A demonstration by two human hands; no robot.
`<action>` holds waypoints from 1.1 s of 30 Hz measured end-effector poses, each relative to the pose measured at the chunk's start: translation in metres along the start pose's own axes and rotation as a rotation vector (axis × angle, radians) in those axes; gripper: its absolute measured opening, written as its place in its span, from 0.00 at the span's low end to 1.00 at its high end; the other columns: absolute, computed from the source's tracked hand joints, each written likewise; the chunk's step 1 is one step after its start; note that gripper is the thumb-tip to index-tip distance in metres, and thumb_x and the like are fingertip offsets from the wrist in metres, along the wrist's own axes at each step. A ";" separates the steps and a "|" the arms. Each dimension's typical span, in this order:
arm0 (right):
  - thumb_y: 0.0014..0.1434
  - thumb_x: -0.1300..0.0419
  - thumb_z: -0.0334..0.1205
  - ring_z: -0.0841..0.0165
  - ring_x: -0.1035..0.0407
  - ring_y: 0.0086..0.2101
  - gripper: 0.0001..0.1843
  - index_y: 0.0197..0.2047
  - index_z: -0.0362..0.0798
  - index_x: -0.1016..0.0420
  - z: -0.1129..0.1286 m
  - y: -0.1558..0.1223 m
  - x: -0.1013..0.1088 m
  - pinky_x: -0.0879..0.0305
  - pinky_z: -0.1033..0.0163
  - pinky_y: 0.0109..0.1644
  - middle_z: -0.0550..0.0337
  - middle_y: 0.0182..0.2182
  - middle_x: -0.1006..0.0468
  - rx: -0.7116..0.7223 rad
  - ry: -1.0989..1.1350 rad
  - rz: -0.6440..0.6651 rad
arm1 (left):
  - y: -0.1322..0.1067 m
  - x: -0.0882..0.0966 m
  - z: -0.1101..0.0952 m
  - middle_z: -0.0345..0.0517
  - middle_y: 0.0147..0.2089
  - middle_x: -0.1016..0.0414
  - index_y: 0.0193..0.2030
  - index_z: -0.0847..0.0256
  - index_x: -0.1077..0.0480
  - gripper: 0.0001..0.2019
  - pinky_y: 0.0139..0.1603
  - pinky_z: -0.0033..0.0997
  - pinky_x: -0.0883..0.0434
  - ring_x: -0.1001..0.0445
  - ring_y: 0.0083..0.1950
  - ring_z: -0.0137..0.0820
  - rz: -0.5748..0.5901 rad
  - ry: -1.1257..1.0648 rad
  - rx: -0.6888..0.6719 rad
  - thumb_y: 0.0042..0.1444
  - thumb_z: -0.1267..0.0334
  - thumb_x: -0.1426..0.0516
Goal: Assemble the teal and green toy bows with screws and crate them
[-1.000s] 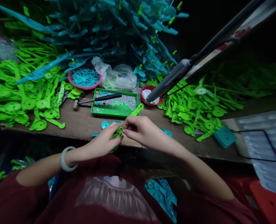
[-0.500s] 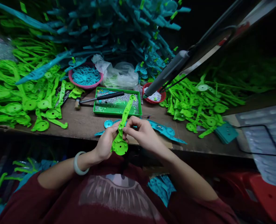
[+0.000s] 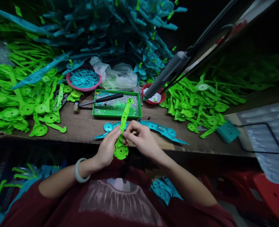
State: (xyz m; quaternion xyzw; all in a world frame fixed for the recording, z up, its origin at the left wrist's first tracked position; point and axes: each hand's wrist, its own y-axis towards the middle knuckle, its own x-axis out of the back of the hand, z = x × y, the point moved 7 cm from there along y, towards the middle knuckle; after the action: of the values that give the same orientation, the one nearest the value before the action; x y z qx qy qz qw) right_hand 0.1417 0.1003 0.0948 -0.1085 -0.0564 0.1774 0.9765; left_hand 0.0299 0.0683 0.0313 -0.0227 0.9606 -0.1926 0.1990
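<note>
A long lime-green plastic part [image 3: 125, 118] with a round disc at its lower end stands tilted in front of my chest. My left hand [image 3: 108, 146] is closed around its left side, above the disc. On the other side, my right hand [image 3: 140, 137] has thumb and index finger pinched at the part's middle; whatever lies between those fingertips is too small to make out. Behind my hands, a long blue plastic part [image 3: 162, 128] with round discs lies along the bench's front edge, partly hidden by them.
A green tray [image 3: 117, 115] of small metal pieces has a hammer [image 3: 99, 100] across it. Behind are a pink basket [image 3: 84, 78] of blue pieces and a red basket [image 3: 153, 97]. Green parts [image 3: 191, 104] are heaped on both sides, blue parts [image 3: 111, 34] at the back. A grey tool [image 3: 167, 74] slants in.
The view has shifted slightly. My right fingers have moved a little lower along the green part, which is still in my left hand.
</note>
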 end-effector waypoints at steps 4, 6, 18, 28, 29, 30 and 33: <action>0.55 0.38 0.36 0.72 0.28 0.23 0.11 0.24 0.47 0.35 -0.002 -0.002 0.001 0.28 0.63 0.27 0.65 0.29 0.33 0.014 -0.024 -0.021 | -0.003 -0.002 -0.001 0.48 0.52 0.24 0.55 0.59 0.26 0.20 0.59 0.38 0.31 0.31 0.61 0.40 0.096 0.072 -0.068 0.61 0.51 0.42; 0.56 0.39 0.36 0.72 0.28 0.24 0.11 0.24 0.47 0.35 -0.003 -0.002 0.002 0.27 0.63 0.28 0.64 0.29 0.32 0.032 -0.045 -0.025 | -0.003 -0.001 -0.003 0.47 0.48 0.24 0.56 0.59 0.26 0.20 0.52 0.34 0.29 0.27 0.53 0.37 0.117 0.114 -0.116 0.62 0.51 0.41; 0.64 0.43 0.36 0.69 0.32 0.30 0.07 0.34 0.47 0.26 0.007 -0.010 0.010 0.38 0.64 0.36 0.60 0.28 0.26 0.357 -0.536 -0.164 | 0.019 0.005 -0.037 0.41 0.35 0.32 0.54 0.59 0.25 0.16 0.41 0.29 0.28 0.29 0.36 0.28 0.021 0.481 -0.570 0.65 0.56 0.44; 0.61 0.41 0.44 0.73 0.38 0.26 0.09 0.34 0.47 0.26 -0.017 -0.007 0.012 0.41 0.66 0.30 0.64 0.25 0.29 0.200 -0.068 -0.177 | 0.041 0.020 -0.050 0.40 0.37 0.29 0.57 0.56 0.31 0.17 0.36 0.25 0.28 0.29 0.33 0.25 -0.232 0.172 -0.583 0.66 0.52 0.45; 0.61 0.41 0.44 0.73 0.39 0.24 0.09 0.35 0.47 0.26 -0.021 -0.006 0.011 0.42 0.66 0.29 0.64 0.24 0.30 0.182 -0.024 -0.174 | 0.039 0.019 -0.055 0.41 0.38 0.29 0.58 0.56 0.31 0.17 0.36 0.25 0.28 0.29 0.33 0.25 -0.261 0.239 -0.643 0.67 0.52 0.46; 0.61 0.40 0.45 0.74 0.40 0.23 0.10 0.36 0.48 0.26 -0.023 -0.006 0.012 0.42 0.66 0.27 0.65 0.24 0.31 0.167 0.015 -0.179 | 0.035 0.016 -0.062 0.42 0.39 0.29 0.58 0.57 0.30 0.17 0.38 0.26 0.27 0.28 0.35 0.26 -0.285 0.350 -0.733 0.67 0.54 0.47; 0.60 0.40 0.46 0.74 0.40 0.22 0.10 0.36 0.48 0.26 -0.023 -0.009 0.020 0.43 0.67 0.25 0.66 0.23 0.32 0.165 0.036 -0.220 | 0.018 -0.001 -0.083 0.46 0.41 0.31 0.58 0.59 0.29 0.15 0.45 0.30 0.28 0.28 0.42 0.30 -0.297 0.826 -1.095 0.68 0.61 0.47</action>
State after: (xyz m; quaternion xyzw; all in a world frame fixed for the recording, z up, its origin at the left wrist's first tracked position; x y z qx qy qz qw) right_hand 0.1667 0.0951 0.0758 -0.0242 -0.0356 0.0713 0.9965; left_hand -0.0007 0.1148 0.0954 -0.1755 0.9031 0.3010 -0.2509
